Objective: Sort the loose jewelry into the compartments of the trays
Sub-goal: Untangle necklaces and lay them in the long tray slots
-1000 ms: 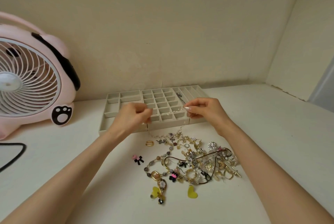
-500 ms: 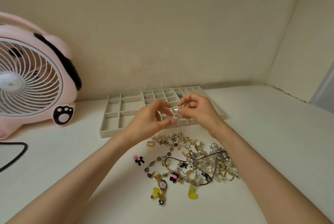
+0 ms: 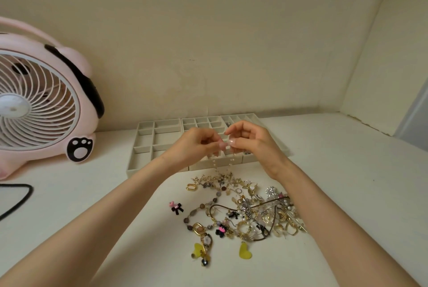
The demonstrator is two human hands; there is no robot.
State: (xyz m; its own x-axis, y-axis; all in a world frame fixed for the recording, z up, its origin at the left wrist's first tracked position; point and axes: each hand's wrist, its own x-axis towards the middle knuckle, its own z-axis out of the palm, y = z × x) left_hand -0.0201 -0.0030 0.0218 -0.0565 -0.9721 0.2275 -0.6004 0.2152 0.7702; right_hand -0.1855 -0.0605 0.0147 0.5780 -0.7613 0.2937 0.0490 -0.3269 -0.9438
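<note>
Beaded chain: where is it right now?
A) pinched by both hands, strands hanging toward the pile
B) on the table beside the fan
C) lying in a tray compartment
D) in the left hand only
A: the left hand and right hand both pinch the beaded chain above the front of the trays, its two strands hanging toward the loose pile.
</note>
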